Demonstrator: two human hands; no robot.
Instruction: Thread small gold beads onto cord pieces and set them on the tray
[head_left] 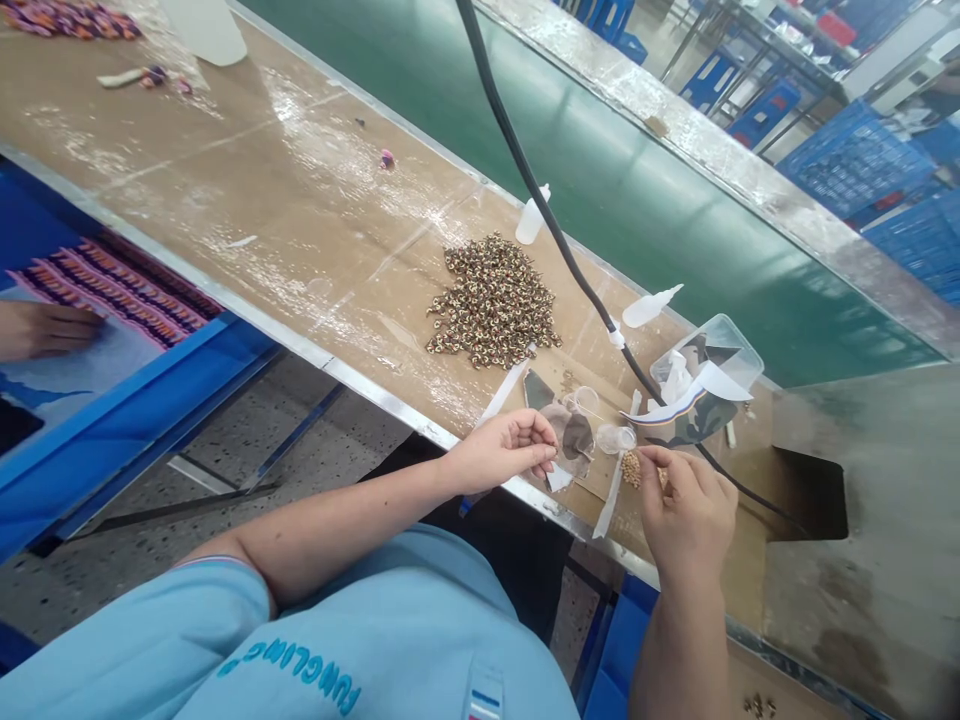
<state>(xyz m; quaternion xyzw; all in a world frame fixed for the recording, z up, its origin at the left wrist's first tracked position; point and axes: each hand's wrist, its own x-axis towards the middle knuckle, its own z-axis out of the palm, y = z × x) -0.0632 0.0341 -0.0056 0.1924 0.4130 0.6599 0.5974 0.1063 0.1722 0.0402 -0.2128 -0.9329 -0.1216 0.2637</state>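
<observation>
Heap of small tan beads (632,467) at the near edge of the brown, scuffed worktop (300,220), between the person's two hands. The right hand (686,510) lies just right of the heap, seen from the back, fingers curled and thumb and forefinger tips at the heap's edge. Whether it grips a bead cannot be told. The left hand (510,450), left of the heap, has its fingers curled and its thumb and forefinger pinched together. Anything held there is too small to make out.

Just above the heap stands a small clear round plastic cup (616,438). Between it and the left hand lie grey-brown flat scraps (576,435). A narrow white strip (609,500) lies along the heap's left side.

Above and to the right of the heap sits a clear plastic box (705,375) holding white and dark pieces. A black cable (525,170) runs down from the top edge, past the box. Well above and left of the heap spreads a large pile of small brown-and-gold metal parts (495,300), with two white squeeze bottles (531,218) (651,306) beyond it.

A green conveyor belt (675,230) borders the worktop's far side. Far left of the heap, another person's hand (45,328) rests in a blue tray (150,400) beside pink-and-purple striped pieces (120,285).
</observation>
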